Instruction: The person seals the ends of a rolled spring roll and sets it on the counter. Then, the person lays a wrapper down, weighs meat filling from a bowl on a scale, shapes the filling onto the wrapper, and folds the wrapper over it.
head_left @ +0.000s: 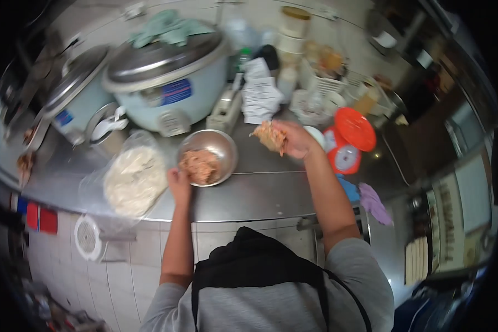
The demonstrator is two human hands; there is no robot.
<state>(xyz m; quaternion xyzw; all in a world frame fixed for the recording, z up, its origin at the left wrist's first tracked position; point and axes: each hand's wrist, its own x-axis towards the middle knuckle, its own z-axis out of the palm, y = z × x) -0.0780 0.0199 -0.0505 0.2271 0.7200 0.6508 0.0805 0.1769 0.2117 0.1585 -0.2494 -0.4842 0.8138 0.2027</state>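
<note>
A metal bowl (231, 152) stands on the steel counter with a pinkish minced mixture (200, 165) inside. My left hand (178, 182) grips the bowl's near left rim, its fingers partly hidden. To the right of the bowl, my right hand (294, 141) is raised above the counter, closed around a clump of the same mince (269, 137). A clear plastic bag (135, 180) holding a pale, doughy mass lies left of the bowl, close to my left hand. Near my right wrist is a red kitchen scale (337, 149) with a round dial.
Two big rice cookers (202, 83) line the back left, one topped with a green cloth (174, 27). Papers (260, 94) and a white basket (321, 77) are behind my right hand. A purple cloth (375, 203) hangs at the right; a white stool (89, 238) stands below.
</note>
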